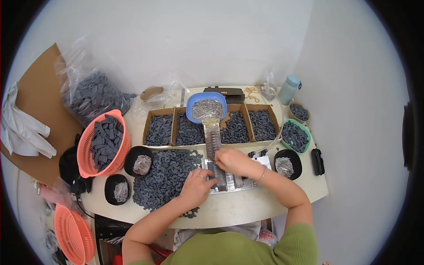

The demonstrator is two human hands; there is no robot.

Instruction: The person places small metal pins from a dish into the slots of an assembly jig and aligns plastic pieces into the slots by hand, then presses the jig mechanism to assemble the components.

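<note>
My left hand [197, 185] rests at the right edge of a big heap of small dark grey plastic parts [165, 176] on the table, fingers curled over a few of them beside a clear jig. My right hand [232, 160] lies on the clear plastic jig [225, 180], fingers bent down onto dark parts in it; whether it grips one is hidden. A clear feed track [212, 134] runs from the jig up to a blue bowl [206, 107] of silvery metal pieces.
Cardboard trays [159, 129] of dark parts line the back. An orange basket [105, 142], black bowls [140, 162] [288, 164], a green bowl [295, 136], a bagged pile [92, 95], a teal bottle [289, 88] and a second orange basket [73, 234] surround the table.
</note>
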